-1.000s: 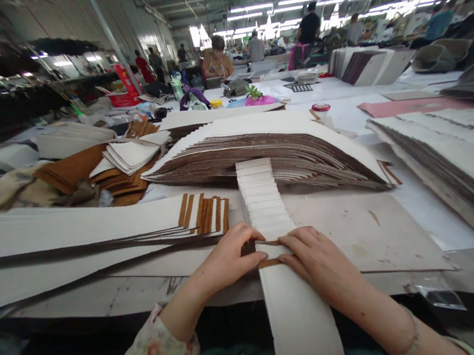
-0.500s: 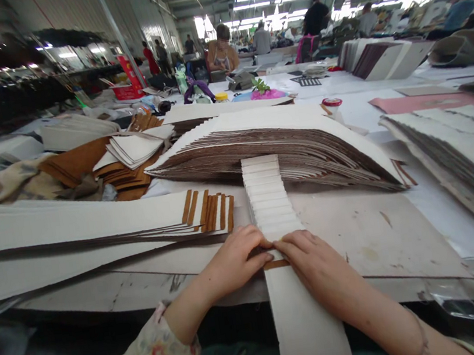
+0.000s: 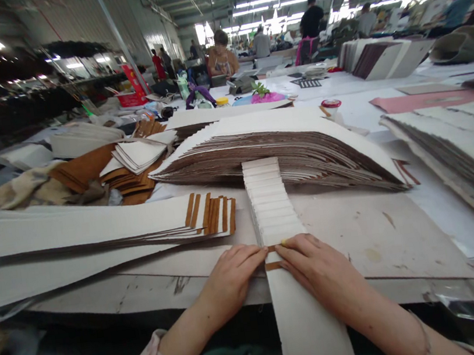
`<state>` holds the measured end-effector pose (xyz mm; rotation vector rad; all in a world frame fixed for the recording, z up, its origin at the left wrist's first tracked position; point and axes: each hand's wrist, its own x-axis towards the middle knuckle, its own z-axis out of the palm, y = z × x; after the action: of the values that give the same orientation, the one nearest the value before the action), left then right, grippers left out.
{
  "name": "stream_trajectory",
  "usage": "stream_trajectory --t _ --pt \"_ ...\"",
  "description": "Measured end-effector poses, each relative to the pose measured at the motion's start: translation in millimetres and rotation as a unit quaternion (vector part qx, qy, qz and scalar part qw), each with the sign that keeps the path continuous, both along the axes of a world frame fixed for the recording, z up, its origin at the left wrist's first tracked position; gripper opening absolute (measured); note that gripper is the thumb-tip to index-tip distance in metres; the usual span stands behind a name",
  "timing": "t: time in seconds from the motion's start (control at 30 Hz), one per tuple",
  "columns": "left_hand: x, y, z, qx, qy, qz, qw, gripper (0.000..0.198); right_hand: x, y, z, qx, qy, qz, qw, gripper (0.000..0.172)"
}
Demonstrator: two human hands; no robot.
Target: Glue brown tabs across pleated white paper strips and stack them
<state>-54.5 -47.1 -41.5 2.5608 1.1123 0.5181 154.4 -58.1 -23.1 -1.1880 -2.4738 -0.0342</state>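
Note:
In front of me a long white strip [image 3: 307, 314] of leather or card runs from my lap over the table edge. Across its end lie two brown bands, one just below the other. My left hand [image 3: 237, 274] presses its fingertips on the left end of the upper band. On the right side, my right hand [image 3: 314, 260] has its fingers together over the strip's edge and the same band. The thumbs are mostly hidden. Beyond the fingers, a staggered row of white strips [image 3: 268, 196] overlaps like steps.
Left lies a stack of white strips with brown ends [image 3: 93, 224]. A tall bowed stack of white panels [image 3: 273, 122] stands behind the row. Brown and white pieces [image 3: 125, 169] are heaped at back left; more panels [image 3: 460, 134] lie right. Co-workers [image 3: 223, 59] are farther back.
My left hand has lowered and its fingers have straightened from a pinch to pressing at the edge. The upper brown band now shows between my fingertips. My right hand stays close to the same spot.

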Motion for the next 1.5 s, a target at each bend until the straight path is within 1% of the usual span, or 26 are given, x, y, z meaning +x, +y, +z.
stream_trajectory --t 0.07,0.17,0.27,0.33,0.4,0.47,0.53,0.6,0.67,0.73,0.87,0.93,0.97,1.03,1.1,1.13,1.17,1.23,1.33,1.5 --pt "-0.9 1.3 3.5 -0.02 -0.009 -0.005 1.0 0.039 -0.2 0.0 -0.4 0.009 0.011 -0.003 1.0 0.02" --pt "-0.1 7.4 18.8 -0.039 -0.018 -0.015 0.999 0.031 -0.3 -0.1 -0.9 0.011 0.028 -0.006 1.0 0.02" --pt "8.4 12.6 35.9 -0.018 -0.045 0.025 0.999 0.027 -0.6 -0.4 -1.1 -0.011 0.049 -0.011 0.999 0.018" --pt "18.8 13.2 42.1 -0.001 -0.054 0.047 0.997 0.028 0.1 -0.8 -2.1 -0.032 0.071 -0.013 0.997 0.018" --pt "30.0 11.8 42.7 -0.006 -0.035 0.034 0.999 0.038 2.8 -1.3 -4.7 -0.044 0.095 -0.017 0.994 0.019" --pt "38.6 9.8 39.5 -0.023 -0.004 0.019 1.0 0.051 8.7 -1.5 -9.1 -0.033 0.116 -0.037 0.992 0.021" --pt "43.2 8.7 35.7 -0.035 0.019 0.024 0.999 0.057 17.6 -0.7 -14.6 -0.006 0.128 -0.084 0.988 0.024" --pt "44.6 8.7 34.0 -0.034 0.03 0.038 0.998 0.058 27.7 1.0 -19.7 0.015 0.138 -0.143 0.98 0.031" --pt "44.9 9.8 35.0 -0.031 0.039 0.044 0.998 0.057 36.0 2.7 -23.5 0.009 0.149 -0.18 0.972 0.036" --pt "45.7 11.2 37.5 -0.028 0.047 0.043 0.998 0.057 40.6 3.4 -25.3 -0.023 0.159 -0.178 0.971 0.035" --pt "48.7 14.1 42.1 -0.02 0.056 0.042 0.997 0.058 39.8 2.4 -23.1 -0.082 0.209 -0.145 0.964 0.033" --pt "49.6 15.5 43.0 -0.018 0.059 0.046 0.997 0.059 37.4 2.3 -19.9 -0.11 0.263 -0.137 0.949 0.033" --pt "49.6 16.3 43.2 -0.019 0.06 0.048 0.997 0.061 36.1 2.5 -18.1 -0.132 0.296 -0.14 0.935 0.032" --pt "49.1 17.9 43.3 -0.027 0.06 0.053 0.996 0.064 33.2 3.6 -15.1 -0.205 0.358 -0.152 0.898 0.033" --pt "48.1 19.7 43.4 -0.04 0.061 0.05 0.996 0.068 30.1 4.9 -13.5 -0.289 0.4 -0.142 0.858 0.032" --pt "47.5 20.6 43.5 -0.048 0.062 0.046 0.996 0.07 28.6 5.4 -13.4 -0.319 0.41 -0.127 0.845 0.031" --pt "46.9 21.6 43.8 -0.055 0.064 0.039 0.996 0.072 27.3 5.7 -13.8 -0.337 0.413 -0.111 0.839 0.028" --pt "46.1 23.1 44.8 -0.068 0.07 0.027 0.995 0.075 25.5 5.7 -15.5 -0.338 0.408 -0.096 0.843 0.023" --pt "46.0 23.9 47.2 -0.069 0.07 0.015 0.995 0.074 24.7 4.8 -18.6 -0.308 0.386 -0.097 0.864 0.018" --pt "48.7 21.8 49.0 -0.002 0.056 0.027 0.998 0.05 23.8 2.3 -21.2 -0.248 0.341 -0.092 0.902 0.009"
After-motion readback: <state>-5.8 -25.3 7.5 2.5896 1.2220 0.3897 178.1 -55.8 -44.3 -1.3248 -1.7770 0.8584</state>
